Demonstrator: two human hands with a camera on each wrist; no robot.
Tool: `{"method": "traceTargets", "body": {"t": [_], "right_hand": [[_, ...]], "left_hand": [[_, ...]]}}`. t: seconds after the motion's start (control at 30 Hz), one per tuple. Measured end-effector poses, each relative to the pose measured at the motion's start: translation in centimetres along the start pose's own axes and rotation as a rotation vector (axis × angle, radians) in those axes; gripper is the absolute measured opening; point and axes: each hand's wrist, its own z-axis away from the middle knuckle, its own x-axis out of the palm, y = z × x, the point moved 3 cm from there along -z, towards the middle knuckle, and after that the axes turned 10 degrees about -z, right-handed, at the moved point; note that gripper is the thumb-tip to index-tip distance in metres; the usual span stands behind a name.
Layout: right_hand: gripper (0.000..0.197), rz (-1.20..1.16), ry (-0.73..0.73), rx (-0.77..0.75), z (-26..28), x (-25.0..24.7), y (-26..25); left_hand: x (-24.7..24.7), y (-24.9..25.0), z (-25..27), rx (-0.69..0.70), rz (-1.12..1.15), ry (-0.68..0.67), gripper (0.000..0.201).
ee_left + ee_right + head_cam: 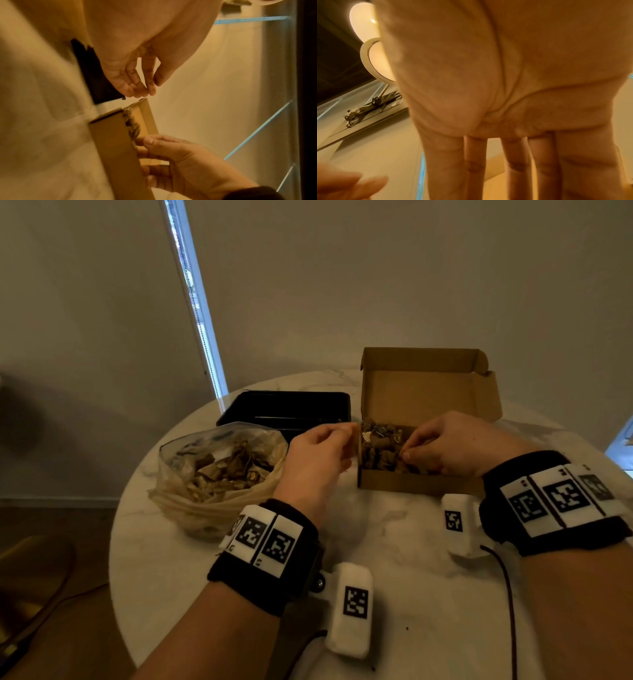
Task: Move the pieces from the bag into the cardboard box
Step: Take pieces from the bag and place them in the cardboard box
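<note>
I've got both hands at the box (428, 392) rn: right hand (455, 443) reaches in over the near-right part, fingers bent down onto the pile of pieces (380, 445) inside, thumb tip at the heap; can't tell whether it's pinching one or just pressing them flat. Left hand (318, 453) sits at the box's left wall, fingers loosely bent; the left wrist view shows fingertips just off the wall's top corner and nothing in them. Step looks like settling the pile, so I'd keep the left hand bracing that wall so the box doesn't slide on the worktop (394, 577), and spread pieces toward the far side w/ the right, since the heap looks to rise to about wall height at the left. The bag (219, 470) is left of the box, mouth open, still lots of pieces in it, so task is prob. well short of done. Black tray (284, 409) behind the bag, touching or nearly touching the box's left side; it's out of the bag-to-box path. Box lid stands open at the back, no obstruction. Wrist cables trail on the worktop near me; watch for snags.
</note>
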Motion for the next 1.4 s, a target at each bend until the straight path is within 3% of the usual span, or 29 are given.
{"method": "traceTargets", "body": {"t": [0.2,0.37,0.5,0.67,0.87,1.03,1.4], "right_hand": [[0.007,-0.019,0.113,-0.124,1.9,-0.3,-3.3],[0.011,0.041,-0.071,-0.341,3.3,5.2,-10.5],[0.024,0.174,-0.209,-0.447,2.4,10.9,-15.2],[0.054,0.394,-0.276,-0.477,0.2,15.4,-17.6],[0.045,0.62,-0.334,-0.557,-0.4,18.4,-17.8],[0.024,0.49,-0.251,-0.531,-0.8,17.7,-17.8],[0.012,-0.072,-0.068,-0.54,-1.0,13.7,-16.0]], "left_hand": [[-5.5,4.8,1.8,0.177,-0.027,0.08,0.019],[-13.3,7.0,3.0,0.247,-0.263,0.271,0.012],[-17.9,5.3,3.1,0.121,-0.587,0.361,0.009],[-19.5,3.2,3.3,-0.109,-0.842,0.259,0.01],[-19.5,2.4,3.2,-0.14,-0.886,0.172,0.022],[-19.8,2.0,3.4,-0.119,-0.872,0.185,0.026],[-20.7,2.0,3.3,-0.161,-0.781,0.248,0.03]]}}
